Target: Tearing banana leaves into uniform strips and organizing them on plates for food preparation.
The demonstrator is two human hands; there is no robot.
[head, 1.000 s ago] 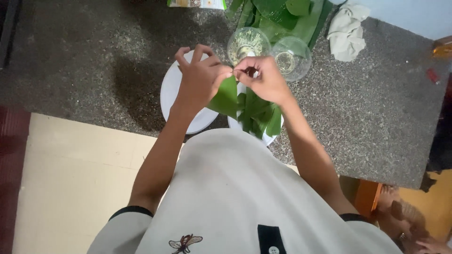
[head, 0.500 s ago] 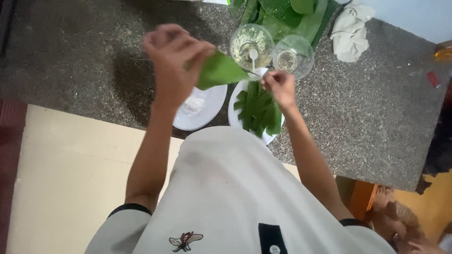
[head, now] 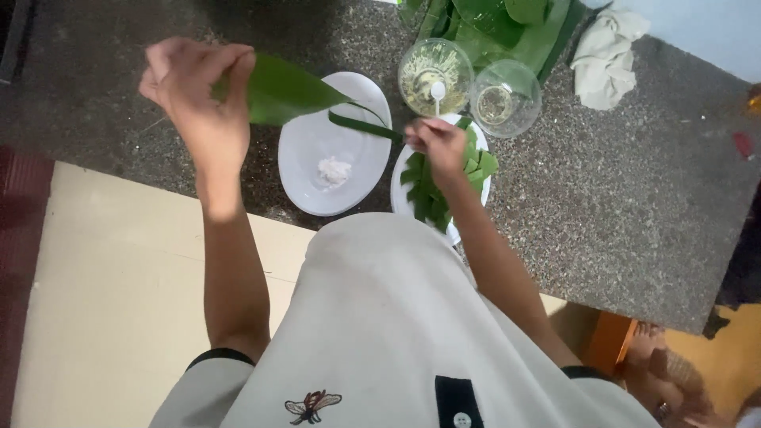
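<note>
A view from above looks down on a person in a pale shirt standing at a dark speckled stone worktop [head: 634, 206]. The left hand [head: 198, 99] is raised to the left, its fingers curled shut around the broad end of a green leaf [head: 285, 89], which tapers to a point toward the right. The right hand [head: 436, 143] is lower and nearer the middle, its fingers pinched closed on the end of a narrow green strip [head: 365, 127] that runs from the leaf's tip.

Under the strip sits a white oval dish [head: 309, 143] with a small mound of white powder [head: 334, 170]. Beneath the right hand is a white plate [head: 399, 190] of cut leaf pieces [head: 424, 194]. Just beyond stand two clear glass bowls, one [head: 436, 75] holding a white spoon [head: 437, 91], the other [head: 506, 99] beside it. Whole green leaves [head: 491, 28] and a crumpled pale cloth [head: 606, 55] lie at the far edge.
</note>
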